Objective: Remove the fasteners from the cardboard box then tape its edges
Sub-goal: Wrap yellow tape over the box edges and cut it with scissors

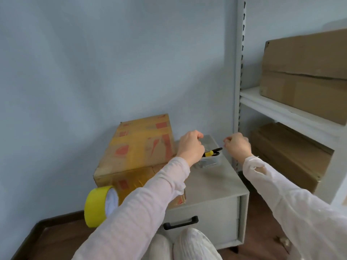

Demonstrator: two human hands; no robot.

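Knees are seen lowest in view, pressed close to the grey drawer unit. Just above them a yellow tape roll is carried against the left sleeve; whether it is threaded onto the arm cannot be told.

The cardboard box is found on the left part of the tabletop, its back near the wall and its near corner overhanging the front edge. The left hand is curled round the yellow-handled pliers, whose dark nose is pointed over a clear container just beside the box. The right hand is held past the container, fingers curled and tips pinched together; whether a fastener is held there cannot be told.

Risks are judged as follows. A small fastener could be missed at the container and lost on the tabletop or floor, since the drop would be made from above. The light container could be knocked by the pliers. The roll could be swung into the box as the arm is moved.

Room is limited: the box is hemmed by the wall behind, the container sits near the tabletop's right edge, and the shelf upright stands just beyond it. Free surface is left only in front of the container.
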